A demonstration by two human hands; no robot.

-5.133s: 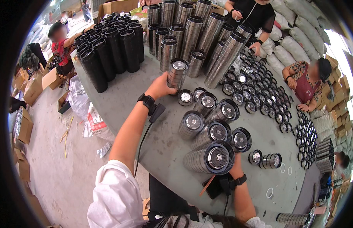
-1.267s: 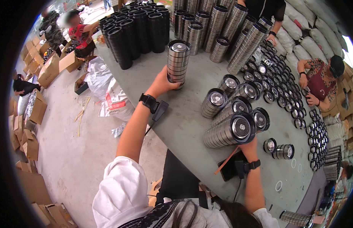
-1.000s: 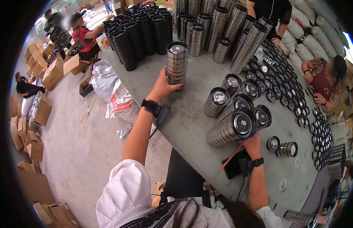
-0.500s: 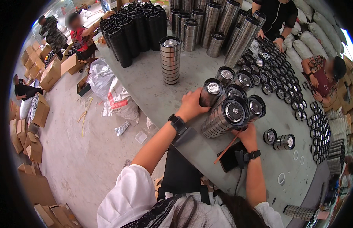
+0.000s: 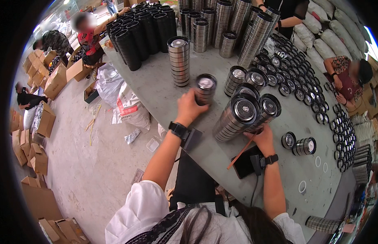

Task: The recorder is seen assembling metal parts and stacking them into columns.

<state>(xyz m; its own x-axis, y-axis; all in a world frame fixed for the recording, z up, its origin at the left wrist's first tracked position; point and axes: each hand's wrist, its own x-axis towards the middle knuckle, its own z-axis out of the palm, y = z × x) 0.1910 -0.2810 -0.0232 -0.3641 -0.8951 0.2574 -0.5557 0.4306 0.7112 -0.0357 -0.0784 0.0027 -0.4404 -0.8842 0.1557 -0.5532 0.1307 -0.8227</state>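
A flat black object [image 5: 245, 165] and a thin orange-brown strip [image 5: 239, 157] are set near the right hand [image 5: 263, 139] on the grey counter [image 5: 152, 89], whose surface is marked with dark smudges. White rings [image 5: 299, 189] are scattered to the right. A steel-coloured cylinder [image 5: 205, 90] is grasped by the fingers of the left hand [image 5: 189, 106], left of a group of ribbed cylinders [image 5: 231, 118]. Farther off, the counter is crowded with black tubes [image 5: 130, 51] on the left, tall metallic stacks [image 5: 254, 42] in the middle and black-rimmed discs [image 5: 307, 96] on the right. Beyond, cardboard boxes [image 5: 58, 80] are strewn over the pale floor [image 5: 95, 175] at left, and white sacks [image 5: 331, 42] are piled at far right.

The right fingers are partly covered by the group; whether anything is grasped cannot be told. The steel-coloured cylinder is blurred, and whether its base is touching the counter cannot be made out. A far co-worker in black [image 5: 288, 18] is cut off above.
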